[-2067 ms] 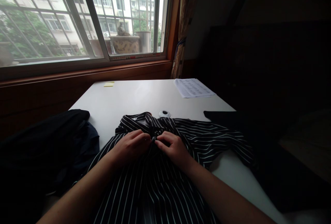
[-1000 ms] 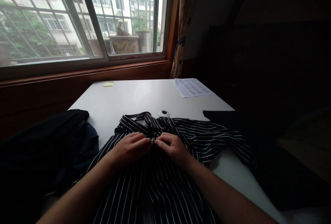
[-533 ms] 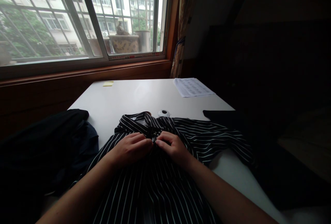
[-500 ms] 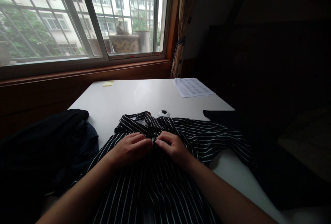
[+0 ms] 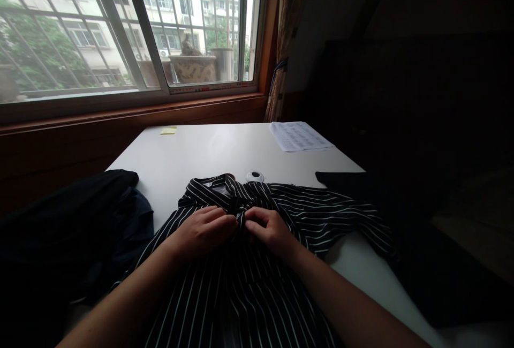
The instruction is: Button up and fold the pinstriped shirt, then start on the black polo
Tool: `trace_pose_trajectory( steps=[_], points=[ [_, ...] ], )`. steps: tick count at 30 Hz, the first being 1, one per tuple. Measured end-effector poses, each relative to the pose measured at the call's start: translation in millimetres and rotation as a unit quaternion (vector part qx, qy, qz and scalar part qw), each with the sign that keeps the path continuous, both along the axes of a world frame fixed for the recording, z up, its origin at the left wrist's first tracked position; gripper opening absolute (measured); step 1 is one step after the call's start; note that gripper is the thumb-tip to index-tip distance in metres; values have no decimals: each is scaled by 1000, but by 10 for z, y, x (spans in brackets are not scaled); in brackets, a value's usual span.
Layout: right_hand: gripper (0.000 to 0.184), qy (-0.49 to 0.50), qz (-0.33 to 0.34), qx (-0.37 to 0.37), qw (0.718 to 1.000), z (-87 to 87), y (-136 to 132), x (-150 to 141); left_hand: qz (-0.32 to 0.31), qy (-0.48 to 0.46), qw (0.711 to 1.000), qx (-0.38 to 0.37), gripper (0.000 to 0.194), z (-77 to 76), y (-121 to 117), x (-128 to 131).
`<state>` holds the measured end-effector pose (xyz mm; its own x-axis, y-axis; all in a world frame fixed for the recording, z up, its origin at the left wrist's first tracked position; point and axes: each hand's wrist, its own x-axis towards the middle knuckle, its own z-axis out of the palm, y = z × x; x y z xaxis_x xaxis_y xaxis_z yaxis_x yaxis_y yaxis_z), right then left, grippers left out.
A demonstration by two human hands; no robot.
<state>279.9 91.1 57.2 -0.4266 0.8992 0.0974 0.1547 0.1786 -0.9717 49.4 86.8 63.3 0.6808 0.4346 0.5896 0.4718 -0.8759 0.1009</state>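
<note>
"Where's the shirt [image 5: 193, 289]?"

"Front up on the table [image 5: 225, 144], its body running towards the person, probably so the front is within easy reach."

"And the hands?"

"Near each other, not touching. The left hand [image 5: 206, 226] and right hand [image 5: 270, 229] each pinch it just below the collar [image 5: 201, 191], likely to steady both sides. I can't tell exactly what's between the fingers."

"Beyond?"

"Dark cloth [image 5: 124, 214] at the left, then papers [image 5: 301, 136] and a note [image 5: 168, 130] at the far end, perhaps for working room."
</note>
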Motion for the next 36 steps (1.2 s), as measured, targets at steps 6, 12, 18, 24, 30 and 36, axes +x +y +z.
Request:
trace_pose_trajectory(
  steps=[6,12,18,24,30,36],
  points=[
    [13,8,19,-31,999,-70,25,-2,-3,-11,1000,2,14,8,9,6],
    [18,6,13,-30,999,-69,36,1,-1,-17,1000,4,15,-15,21,-2],
    [24,11,9,-26,1000,-72,34,2,5,-19,1000,-8,15,-27,27,-5],
    [34,7,10,-43,999,-104,48,-2,13,-26,1000,3,14,-9,24,3],
    [32,15,1,-56,998,-135,55,-7,8,-18,1000,15,13,-5,19,5],
    [20,10,-18,-47,999,-85,42,-14,14,-13,1000,22,11,-8,24,15]
  ],
)
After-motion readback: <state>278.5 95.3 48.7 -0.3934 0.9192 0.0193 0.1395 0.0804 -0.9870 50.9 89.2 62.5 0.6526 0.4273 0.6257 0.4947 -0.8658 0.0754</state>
